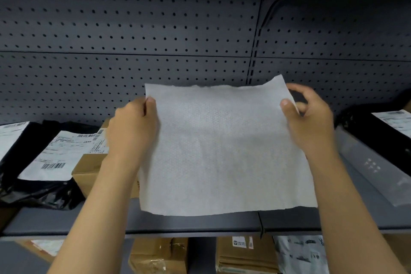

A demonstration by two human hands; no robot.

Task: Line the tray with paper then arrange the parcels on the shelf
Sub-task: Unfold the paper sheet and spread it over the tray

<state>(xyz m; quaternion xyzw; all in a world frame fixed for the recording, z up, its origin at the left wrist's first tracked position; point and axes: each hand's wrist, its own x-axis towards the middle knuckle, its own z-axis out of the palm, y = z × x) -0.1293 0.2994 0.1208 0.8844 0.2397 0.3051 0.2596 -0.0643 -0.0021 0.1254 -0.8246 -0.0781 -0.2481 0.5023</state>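
Observation:
A white embossed paper sheet (222, 151) is stretched flat over the grey shelf (191, 222), its near edge hanging by the shelf's front lip. My left hand (133, 127) pinches the sheet's far left corner between thumb and fingers. At the far right corner my right hand (309, 118) grips the sheet with the thumb on top. A brown cardboard parcel (89, 171) lies left of the sheet, partly hidden by my left arm. Black bagged parcels with white labels (44, 158) lie further left. No tray is visible.
A black bagged parcel with a label (387, 131) and a grey plastic mailer (373, 167) lie at the shelf's right end. A dark pegboard wall (155, 35) backs the shelf. Below the shelf stand cardboard boxes (160, 256) and a pale printed mailer (300, 253).

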